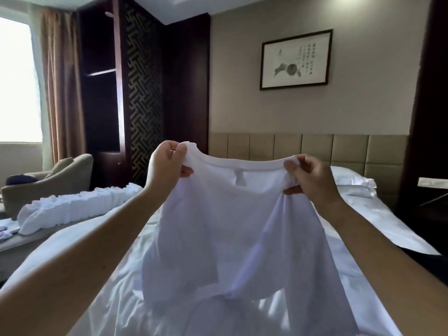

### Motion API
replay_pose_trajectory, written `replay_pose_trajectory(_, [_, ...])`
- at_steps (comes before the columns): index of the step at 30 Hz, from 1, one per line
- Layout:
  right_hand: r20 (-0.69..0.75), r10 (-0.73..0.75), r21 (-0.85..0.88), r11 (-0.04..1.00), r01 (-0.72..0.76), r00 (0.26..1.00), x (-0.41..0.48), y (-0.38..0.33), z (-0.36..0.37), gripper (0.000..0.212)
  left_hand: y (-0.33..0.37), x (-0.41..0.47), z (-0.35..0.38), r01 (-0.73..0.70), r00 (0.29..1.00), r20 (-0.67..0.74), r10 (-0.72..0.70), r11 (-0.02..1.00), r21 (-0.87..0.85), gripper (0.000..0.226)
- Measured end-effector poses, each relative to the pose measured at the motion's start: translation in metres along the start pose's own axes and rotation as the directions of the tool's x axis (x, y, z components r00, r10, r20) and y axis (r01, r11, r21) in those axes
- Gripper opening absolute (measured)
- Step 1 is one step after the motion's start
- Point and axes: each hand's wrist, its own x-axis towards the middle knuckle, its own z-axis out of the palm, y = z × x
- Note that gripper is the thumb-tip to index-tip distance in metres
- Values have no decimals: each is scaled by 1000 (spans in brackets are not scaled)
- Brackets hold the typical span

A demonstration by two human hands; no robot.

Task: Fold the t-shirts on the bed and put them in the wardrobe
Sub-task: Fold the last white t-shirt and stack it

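Left hand [167, 163]: you pinch the shirt [232, 214] collar's left end.
Right hand [308, 175]: pinching the collar's right end.
Shirt: hangs above the bed [109, 275].

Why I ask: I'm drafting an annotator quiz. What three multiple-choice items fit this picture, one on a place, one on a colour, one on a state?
1. Where does the framed picture hang?
A. Inside the wardrobe
B. On the wall above the headboard
C. Over the window

2. What colour is the held t-shirt?
A. White
B. Black
C. Red

3. How is the t-shirt held?
A. It lies flat on the bed, untouched
B. One hand alone grips its hem
C. The left hand and right hand each grip one end of its neckline

Answers: 1 B, the frame sits on the beige wall over the padded headboard; 2 A, the fabric is plain white; 3 C, fingers of both hands curl round the neckline, spreading it.
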Motion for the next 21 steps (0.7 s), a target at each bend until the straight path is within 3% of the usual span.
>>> replay_pose_trajectory(6, [1, -77, 43, 996, 77, 997, 19, -49, -5, 2, 45, 19, 8, -90, 993, 66, 95, 993, -71, 15])
replay_pose_trajectory(10, [152, 14, 50, 999, -22, 988, 29, -47, 3, 6, 44, 27, 10, -55, 983, 174, 64, 997, -60, 15])
replay_pose_trajectory(14, [266, 127, -36, 992, -122, 956, 42, -3, 23, 11, 1, 37, 17, 38, 970, 242, -37, 999, -1, 15])
replay_pose_trajectory(21, [188, 271, -144, 958, -246, 944, 116, 125, 90, 12, -129, 107, 59, 164, 938, 278, -205, 973, 164, 16])
